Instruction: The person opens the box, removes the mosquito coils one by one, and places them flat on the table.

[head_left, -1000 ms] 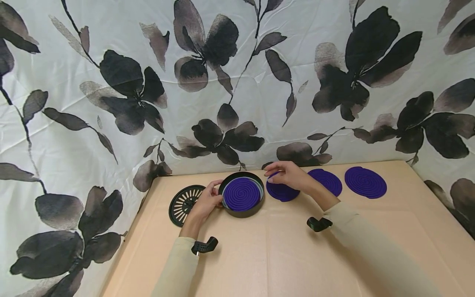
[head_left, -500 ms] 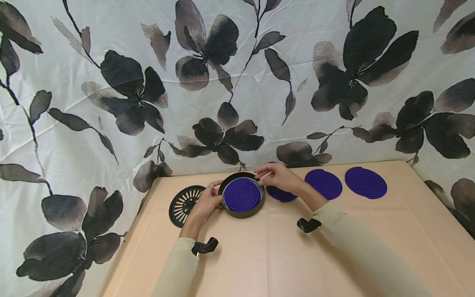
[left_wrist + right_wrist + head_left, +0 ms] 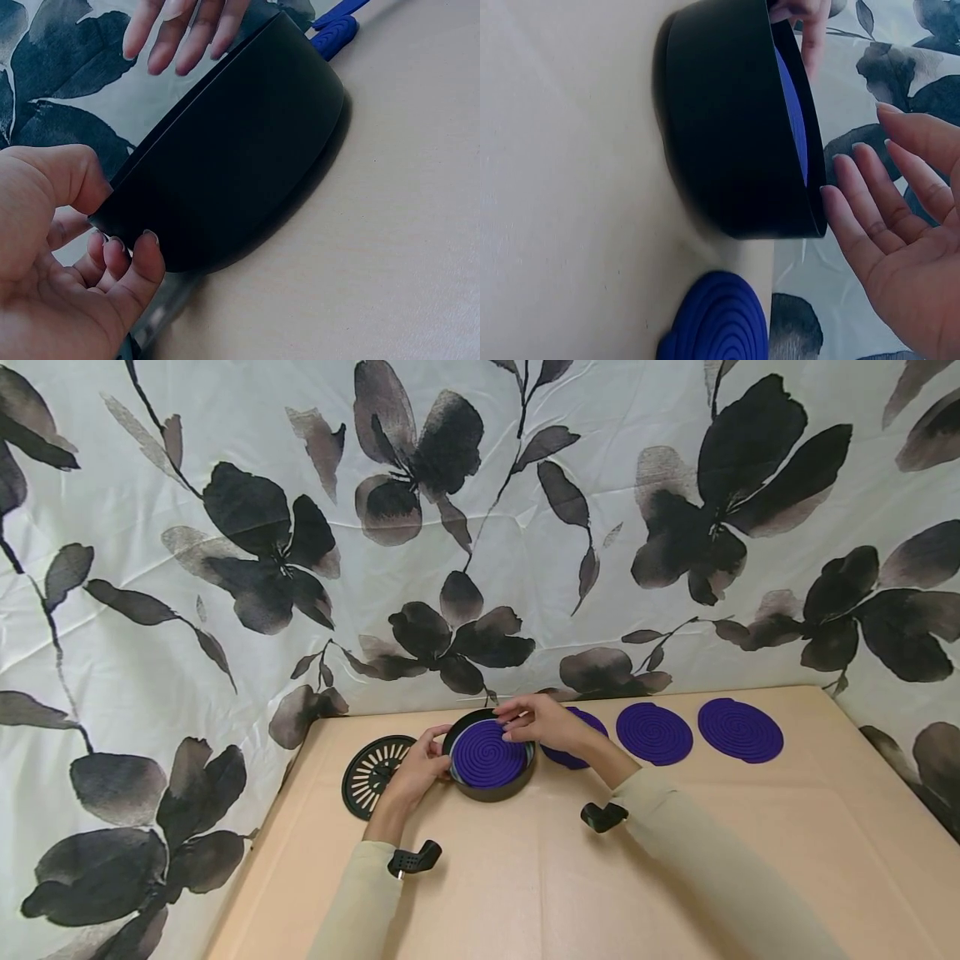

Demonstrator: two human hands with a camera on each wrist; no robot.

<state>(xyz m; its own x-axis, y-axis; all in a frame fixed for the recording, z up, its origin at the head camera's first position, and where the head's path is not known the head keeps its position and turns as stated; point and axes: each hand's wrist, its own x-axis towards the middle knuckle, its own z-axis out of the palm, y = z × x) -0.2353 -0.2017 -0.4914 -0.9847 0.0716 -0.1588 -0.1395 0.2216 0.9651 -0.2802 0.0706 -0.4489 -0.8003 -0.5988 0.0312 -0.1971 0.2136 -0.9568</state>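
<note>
The person's left arm (image 3: pixel 358 902) rises from the lower edge of the head view, left of centre, to the left hand (image 3: pixel 414 768), whose bent thumb (image 3: pixel 82 180) and curled fingers (image 3: pixel 142 274) meet in a pinch at the lower left of the left wrist view. The right arm (image 3: pixel 723 868) slants in from the lower right to the right hand (image 3: pixel 546 724), near the centre, its relaxed fingers slightly bent, parted and pointing left.
</note>
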